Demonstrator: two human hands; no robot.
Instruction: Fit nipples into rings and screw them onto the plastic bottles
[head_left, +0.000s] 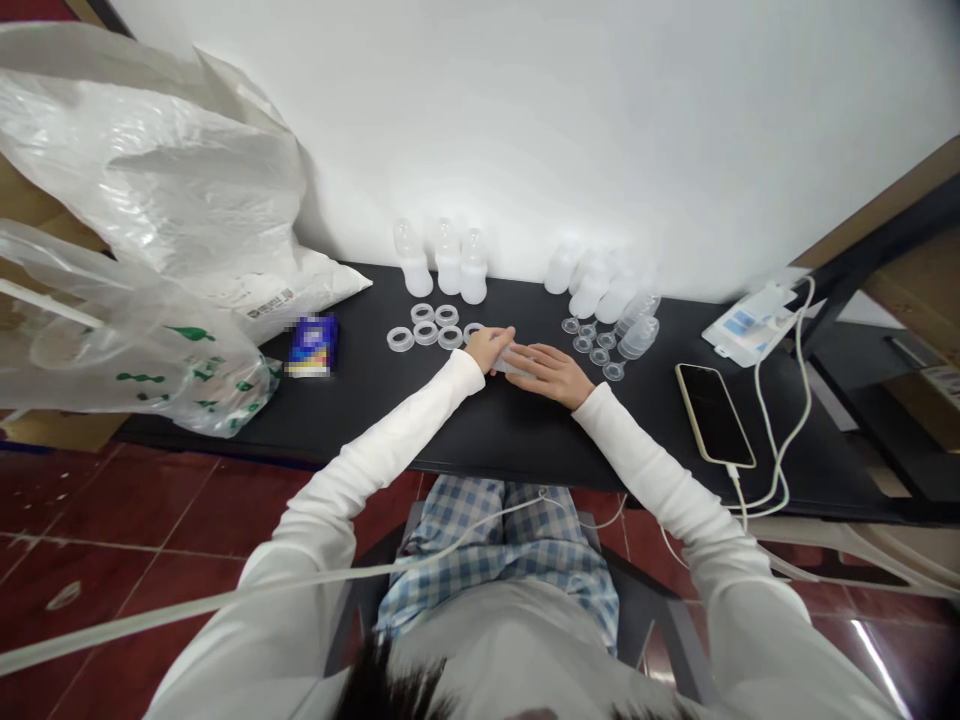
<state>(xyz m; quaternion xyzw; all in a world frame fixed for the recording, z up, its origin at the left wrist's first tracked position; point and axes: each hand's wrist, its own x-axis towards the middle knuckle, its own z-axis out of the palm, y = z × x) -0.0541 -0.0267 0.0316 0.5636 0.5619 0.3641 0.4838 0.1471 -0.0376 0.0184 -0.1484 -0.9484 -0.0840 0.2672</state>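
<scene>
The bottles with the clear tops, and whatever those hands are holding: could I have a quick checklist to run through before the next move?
1. Both hands on the translucent piece: ok; left hand and right hand both meet it.
2. Translucent piece fully visible: not ok; fingers cover much of it.
3. Its parts properly joined: cannot tell.
4. Three clear-topped bottles upright: ok, standing near the wall.
5. White rings nearby: ok, mostly grouped left of the left hand.
6. Phone apart from both hands: ok, it lies farther right.
</scene>
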